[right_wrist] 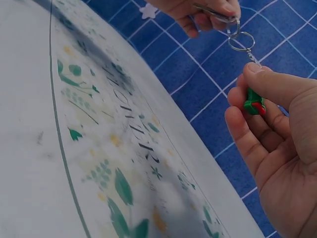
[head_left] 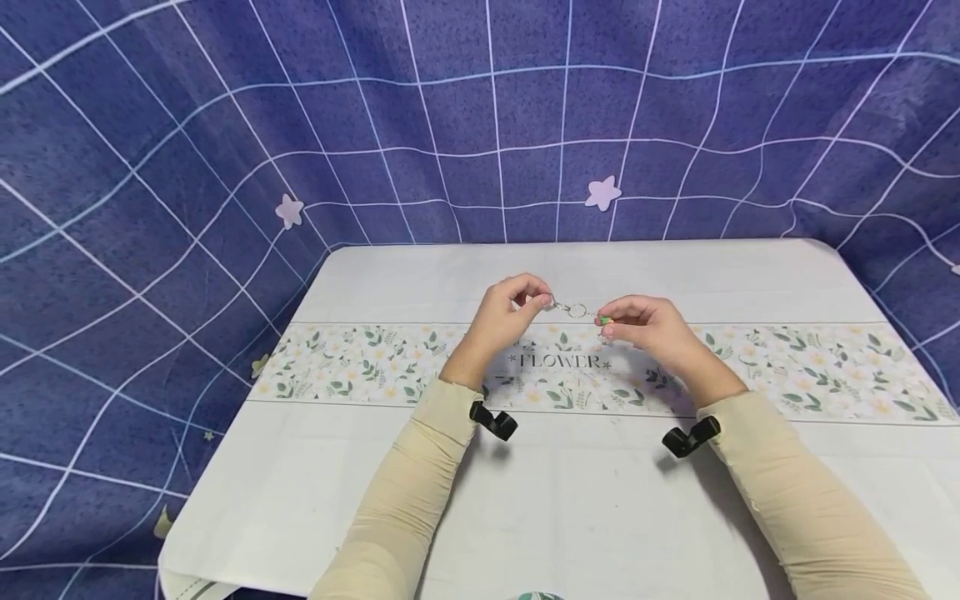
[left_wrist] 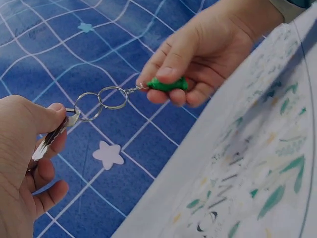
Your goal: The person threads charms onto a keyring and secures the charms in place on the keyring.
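My left hand pinches a slim, shiny silver metal piece between thumb and fingers; its exact kind is hard to tell. From its end run two interlinked key rings and a short chain, stretched between the hands. At the other end hangs a small green charm, with a red patch showing in the right wrist view. My right hand grips this charm between thumb and fingers, covering part of it. Both hands are raised above the table's floral band.
A white table cover with a floral strip and the printed word FLOWER lies beneath the hands. Behind and to the left hangs a blue curtain with white grid lines and stars. A small green patterned thing shows at the bottom edge.
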Tool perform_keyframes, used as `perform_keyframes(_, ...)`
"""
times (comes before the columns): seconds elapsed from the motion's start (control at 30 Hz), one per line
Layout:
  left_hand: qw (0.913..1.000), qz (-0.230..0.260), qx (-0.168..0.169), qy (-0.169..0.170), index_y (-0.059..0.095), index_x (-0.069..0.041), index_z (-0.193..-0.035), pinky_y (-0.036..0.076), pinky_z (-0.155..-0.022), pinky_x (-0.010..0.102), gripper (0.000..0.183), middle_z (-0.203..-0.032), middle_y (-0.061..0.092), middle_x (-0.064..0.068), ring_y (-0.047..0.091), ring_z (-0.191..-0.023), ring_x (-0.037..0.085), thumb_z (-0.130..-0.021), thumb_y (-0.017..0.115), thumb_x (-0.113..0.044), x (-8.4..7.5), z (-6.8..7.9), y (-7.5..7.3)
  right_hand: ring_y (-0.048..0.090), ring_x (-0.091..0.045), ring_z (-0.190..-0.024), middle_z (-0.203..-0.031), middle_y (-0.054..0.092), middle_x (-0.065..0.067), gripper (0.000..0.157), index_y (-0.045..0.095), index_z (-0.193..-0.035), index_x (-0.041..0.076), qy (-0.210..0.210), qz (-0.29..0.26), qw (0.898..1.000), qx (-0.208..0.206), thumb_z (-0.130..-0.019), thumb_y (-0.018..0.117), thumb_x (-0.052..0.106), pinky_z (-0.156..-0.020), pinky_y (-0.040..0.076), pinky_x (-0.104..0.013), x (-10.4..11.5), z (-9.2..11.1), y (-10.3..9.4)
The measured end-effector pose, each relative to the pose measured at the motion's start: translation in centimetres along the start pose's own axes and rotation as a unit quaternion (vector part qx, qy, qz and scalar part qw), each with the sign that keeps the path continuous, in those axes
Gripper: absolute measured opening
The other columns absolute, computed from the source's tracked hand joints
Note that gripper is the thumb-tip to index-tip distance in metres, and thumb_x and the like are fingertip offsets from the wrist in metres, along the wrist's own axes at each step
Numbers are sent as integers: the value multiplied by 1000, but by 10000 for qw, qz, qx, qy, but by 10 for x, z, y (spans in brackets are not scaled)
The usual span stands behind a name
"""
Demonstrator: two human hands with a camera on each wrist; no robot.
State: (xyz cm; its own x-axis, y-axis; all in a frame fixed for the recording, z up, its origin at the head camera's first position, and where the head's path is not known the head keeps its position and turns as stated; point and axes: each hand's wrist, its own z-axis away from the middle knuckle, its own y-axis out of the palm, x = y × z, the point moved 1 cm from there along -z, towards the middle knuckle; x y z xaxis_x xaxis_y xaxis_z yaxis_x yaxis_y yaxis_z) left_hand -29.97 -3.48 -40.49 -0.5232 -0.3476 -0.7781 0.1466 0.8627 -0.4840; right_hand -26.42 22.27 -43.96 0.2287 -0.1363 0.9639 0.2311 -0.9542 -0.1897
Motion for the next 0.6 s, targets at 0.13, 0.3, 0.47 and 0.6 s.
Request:
perform_keyframes(0.13,9995,-221,203,-140,71,-12,-99,45,-82,29,8,-89,70,-3,54,-85,15,-99,67,-19,4,2,3,70,-8,-88,-100,74,2,30,66,-116,-9,19,284,9996,31,-91,75,5,-79,57,-26,2,1,-6)
perform_keyframes(0.3,9975,-488,424,-301,72,-15,-99,40,-73,28,10,-84,63,-4,47,-78,16,-101,65,-22,11,5,8,69,-7,-85,-101,74,-6,27,68,-116,-6,-21,680,9977,47,-92,74,5,-77,57,-26,3,4,-13)
perform_keyframes(0.47,9956,-508,625,-477,72,-17,-97,38,-68,28,11,-82,61,-4,44,-73,15,-101,64,-24,18,8,14,67,-6,-82,-100,74,-8,26,71,-114,-3,4,1080,9941,-7,-91,76,8,-72,56,-24,2,5,-17)
perform_keyframes(0.6,9938,-493,723,-693,71,-19,-96,39,-65,28,11,-82,62,-4,45,-70,16,-101,64,-25,22,11,17,66,-7,-80,-101,73,-10,24,73,-111,0,65,1311,9913,-64,-90,78,11,-69,54,-22,2,6,-17)
